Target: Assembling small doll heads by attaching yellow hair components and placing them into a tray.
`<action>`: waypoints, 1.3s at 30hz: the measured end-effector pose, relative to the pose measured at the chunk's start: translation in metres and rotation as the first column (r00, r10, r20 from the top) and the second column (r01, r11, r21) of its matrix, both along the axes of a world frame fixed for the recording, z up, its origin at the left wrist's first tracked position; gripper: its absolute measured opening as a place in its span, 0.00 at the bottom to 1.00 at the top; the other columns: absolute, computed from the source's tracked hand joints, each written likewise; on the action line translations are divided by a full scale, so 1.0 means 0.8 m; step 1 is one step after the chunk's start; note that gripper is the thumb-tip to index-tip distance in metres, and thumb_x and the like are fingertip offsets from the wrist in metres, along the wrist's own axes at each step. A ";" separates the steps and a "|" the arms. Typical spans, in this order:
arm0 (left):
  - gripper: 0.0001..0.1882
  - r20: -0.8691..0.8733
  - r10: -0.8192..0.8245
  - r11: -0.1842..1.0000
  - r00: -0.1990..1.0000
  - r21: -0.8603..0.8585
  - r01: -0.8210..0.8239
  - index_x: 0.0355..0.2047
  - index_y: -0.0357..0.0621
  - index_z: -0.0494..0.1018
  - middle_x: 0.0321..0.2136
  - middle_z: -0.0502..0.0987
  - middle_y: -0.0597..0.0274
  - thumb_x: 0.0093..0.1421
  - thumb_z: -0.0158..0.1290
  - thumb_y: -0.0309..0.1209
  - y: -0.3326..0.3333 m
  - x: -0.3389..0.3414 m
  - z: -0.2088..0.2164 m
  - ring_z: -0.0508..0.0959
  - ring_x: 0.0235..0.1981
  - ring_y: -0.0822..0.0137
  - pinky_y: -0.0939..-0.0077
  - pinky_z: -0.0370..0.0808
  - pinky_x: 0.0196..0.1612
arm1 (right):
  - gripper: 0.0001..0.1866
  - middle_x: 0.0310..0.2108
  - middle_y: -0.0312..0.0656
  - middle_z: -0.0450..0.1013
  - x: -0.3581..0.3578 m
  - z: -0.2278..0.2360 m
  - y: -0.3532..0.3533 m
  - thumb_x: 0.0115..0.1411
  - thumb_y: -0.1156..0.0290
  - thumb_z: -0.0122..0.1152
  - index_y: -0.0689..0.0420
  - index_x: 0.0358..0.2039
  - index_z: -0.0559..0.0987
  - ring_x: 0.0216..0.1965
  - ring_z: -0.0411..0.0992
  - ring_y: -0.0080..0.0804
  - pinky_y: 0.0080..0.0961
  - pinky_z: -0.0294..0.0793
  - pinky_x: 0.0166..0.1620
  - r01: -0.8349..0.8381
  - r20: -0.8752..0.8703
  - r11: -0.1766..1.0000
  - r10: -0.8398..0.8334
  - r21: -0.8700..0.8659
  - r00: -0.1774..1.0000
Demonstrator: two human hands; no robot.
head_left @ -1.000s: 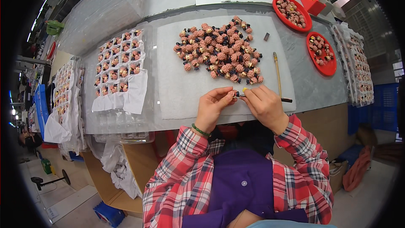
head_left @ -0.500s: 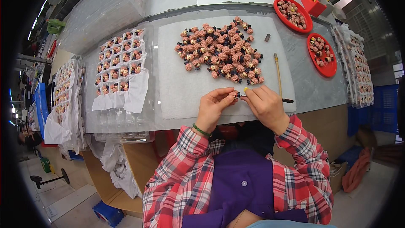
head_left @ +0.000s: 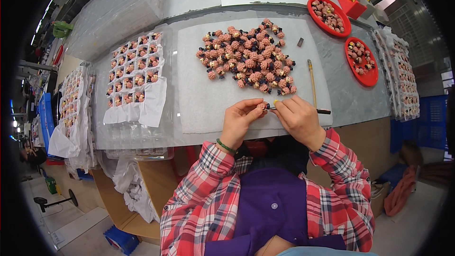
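Grey tabletop (head_left: 362, 102) runs beneath a white pad (head_left: 201, 114), and from my distant seat I watch the work at the pad's near edge. One small pink-and-dark figure (head_left: 261, 106) sits there, pinched between the left hand's (head_left: 242, 117) thumb and fingertips. From its right, the right hand (head_left: 297, 116) grips a slim dark stick (head_left: 323, 112), its end against or just beside the figure; fingers hide the contact, so I can't tell which. I'd worry about that end skidding off so small a curved surface and marking the wrong spot or jabbing a finger. Too light a pinch could let the figure spin or drop. Just beyond, the heap of figures (head_left: 246, 57) could scatter if a knuckle bumped it, and the loose pencil-like stick (head_left: 311, 78) to its right could roll if a sleeve brushed it.
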State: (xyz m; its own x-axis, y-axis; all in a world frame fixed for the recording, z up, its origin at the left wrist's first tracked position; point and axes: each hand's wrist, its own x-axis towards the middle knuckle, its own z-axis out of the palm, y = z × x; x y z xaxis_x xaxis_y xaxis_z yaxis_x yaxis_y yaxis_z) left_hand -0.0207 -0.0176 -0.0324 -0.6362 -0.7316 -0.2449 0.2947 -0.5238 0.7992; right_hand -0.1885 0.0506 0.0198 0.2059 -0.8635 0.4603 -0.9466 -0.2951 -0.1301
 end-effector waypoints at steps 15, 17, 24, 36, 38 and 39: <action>0.14 0.010 -0.001 1.000 1.000 0.018 0.001 0.45 0.31 0.68 0.40 0.75 0.51 0.58 0.49 0.22 -0.001 0.000 0.002 0.77 0.38 0.65 0.75 0.74 0.44 | 0.09 0.20 0.36 0.64 0.002 -0.003 0.001 0.48 0.69 0.59 0.59 0.29 0.73 0.25 0.67 0.30 0.25 0.67 0.24 0.015 0.007 1.000 -0.015 -0.004 1.000; 0.14 0.010 0.000 1.000 1.000 0.021 0.000 0.45 0.31 0.69 0.40 0.75 0.51 0.58 0.49 0.22 -0.001 0.000 0.002 0.77 0.38 0.65 0.75 0.74 0.44 | 0.09 0.20 0.36 0.64 0.002 -0.003 0.000 0.48 0.69 0.58 0.59 0.29 0.73 0.25 0.67 0.29 0.25 0.67 0.24 0.010 -0.001 1.000 -0.010 -0.017 1.000; 0.14 0.011 -0.001 0.999 1.000 0.032 0.001 0.45 0.31 0.69 0.39 0.75 0.52 0.59 0.49 0.22 -0.002 0.000 0.004 0.77 0.37 0.66 0.75 0.74 0.43 | 0.08 0.20 0.35 0.64 0.003 0.000 -0.001 0.47 0.70 0.59 0.58 0.27 0.73 0.25 0.66 0.29 0.25 0.67 0.23 0.001 -0.003 1.000 -0.001 -0.013 1.000; 0.13 0.000 0.004 0.999 1.000 0.046 -0.004 0.45 0.32 0.69 0.39 0.76 0.53 0.59 0.49 0.23 -0.002 0.001 0.004 0.77 0.37 0.67 0.75 0.74 0.42 | 0.09 0.20 0.36 0.64 0.004 -0.002 -0.001 0.47 0.70 0.60 0.58 0.29 0.74 0.24 0.66 0.31 0.26 0.67 0.24 0.014 0.041 1.000 -0.013 -0.017 0.999; 0.13 -0.002 0.009 0.999 1.000 0.050 -0.009 0.45 0.32 0.69 0.39 0.76 0.53 0.59 0.49 0.23 -0.002 0.001 0.003 0.77 0.37 0.67 0.75 0.74 0.42 | 0.09 0.21 0.36 0.65 0.001 0.002 0.000 0.47 0.69 0.61 0.58 0.29 0.74 0.25 0.67 0.31 0.26 0.68 0.24 -0.029 0.050 0.999 0.027 0.024 0.998; 0.13 -0.011 0.009 0.998 1.000 0.060 -0.008 0.45 0.32 0.69 0.39 0.75 0.53 0.59 0.49 0.23 -0.003 0.001 0.002 0.77 0.37 0.67 0.76 0.74 0.42 | 0.09 0.21 0.36 0.65 0.003 0.003 -0.001 0.47 0.69 0.61 0.58 0.29 0.74 0.25 0.67 0.31 0.26 0.68 0.24 -0.028 0.050 0.999 0.026 0.023 0.998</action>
State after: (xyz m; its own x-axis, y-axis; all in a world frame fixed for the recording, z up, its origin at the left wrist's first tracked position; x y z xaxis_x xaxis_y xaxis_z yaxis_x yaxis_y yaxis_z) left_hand -0.0197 -0.0197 -0.0309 -0.6330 -0.7210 -0.2818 0.3079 -0.5685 0.7629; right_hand -0.1864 0.0498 0.0221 0.2066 -0.8688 0.4500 -0.9304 -0.3168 -0.1845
